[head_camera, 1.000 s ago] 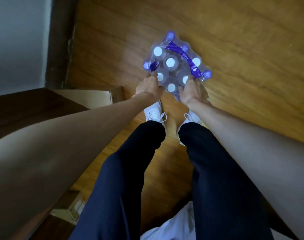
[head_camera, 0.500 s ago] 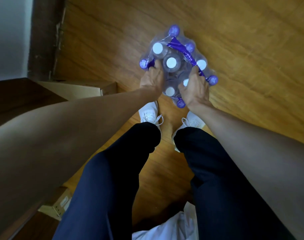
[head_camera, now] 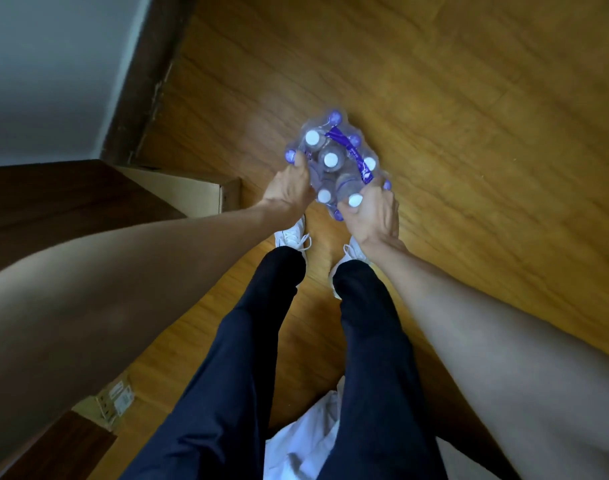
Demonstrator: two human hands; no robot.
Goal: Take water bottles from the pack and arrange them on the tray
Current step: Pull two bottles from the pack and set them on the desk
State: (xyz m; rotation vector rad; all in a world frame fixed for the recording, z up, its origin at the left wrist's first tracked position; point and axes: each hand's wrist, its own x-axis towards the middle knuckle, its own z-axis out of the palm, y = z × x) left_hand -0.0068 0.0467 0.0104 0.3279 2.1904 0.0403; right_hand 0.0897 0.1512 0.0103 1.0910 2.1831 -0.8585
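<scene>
A shrink-wrapped pack of water bottles [head_camera: 332, 161], clear plastic with white and purple caps and a purple carry strap, hangs over the wooden floor just ahead of my feet. My left hand [head_camera: 289, 190] grips the pack's left side. On the near right side my right hand [head_camera: 374, 211] holds it, with the fingers curled into the wrap beside a white cap. No tray is in view.
A dark wooden cabinet [head_camera: 64, 206] and a cardboard box [head_camera: 188, 190] stand at my left by the wall and skirting board. Another small box [head_camera: 114, 400] lies at the lower left. White cloth [head_camera: 306, 441] sits behind my legs. Wooden floor [head_camera: 469, 133] spreads to the right.
Both hands moved from the pack's near edge onto its sides and top. The pack rose slightly toward me and the view swung to the right.
</scene>
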